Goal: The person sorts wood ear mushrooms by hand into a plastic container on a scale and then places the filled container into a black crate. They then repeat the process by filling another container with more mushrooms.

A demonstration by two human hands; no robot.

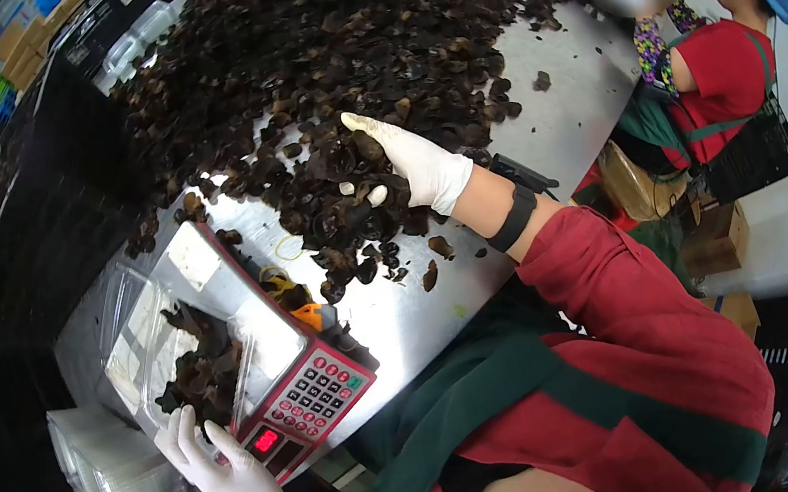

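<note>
Dark dried wood ear mushrooms (316, 46) lie heaped on the metal table. My right hand (413, 163), in a white glove, is in the near edge of this heap. Its fingers curl around a clump of mushrooms, which partly hides them; two white fingertips poke out. A clear plastic container (249, 372) with some mushrooms (205, 368) in it sits on a red digital scale (319, 392) with a lit red display. My left hand (218, 462), also gloved, grips the container's near end, thumb and fingers at its rim.
Stacked clear containers (119, 476) stand left of the scale. An orange-handled tool (315, 315) and yellow rubber bands (289, 249) lie beside the scale. A dark crate wall (37, 216) rises at left. Co-workers in red (722, 74) are across at right, near cardboard boxes (716, 241).
</note>
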